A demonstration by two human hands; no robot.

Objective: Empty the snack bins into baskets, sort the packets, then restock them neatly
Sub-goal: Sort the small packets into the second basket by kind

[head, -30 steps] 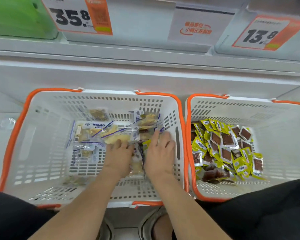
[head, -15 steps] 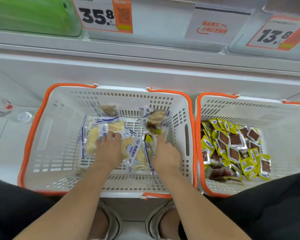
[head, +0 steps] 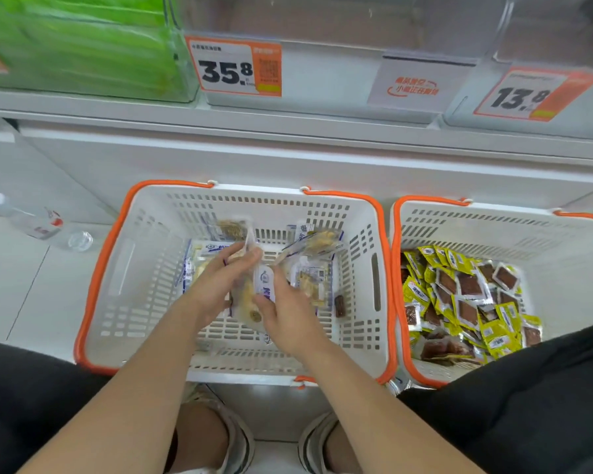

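Two white baskets with orange rims stand on the floor below the shelf. In the left basket lie several clear blue-and-white snack packets with pale yellow contents. My left hand and my right hand are both inside it, together holding a small bunch of these packets upright between them. A small brown packet lies alone on the basket floor to the right. The right basket holds a heap of yellow packets with dark brown contents.
A clear plastic water bottle lies on the floor to the left of the baskets. Above, shelf bins carry price tags reading 35.8 and 13.8; a green bin is at top left. My knees and shoes frame the lower edge.
My hands have drawn together from lying flat on the spread packets and now hold a gathered bunch upright between them. The view has shifted, so the baskets sit further right.
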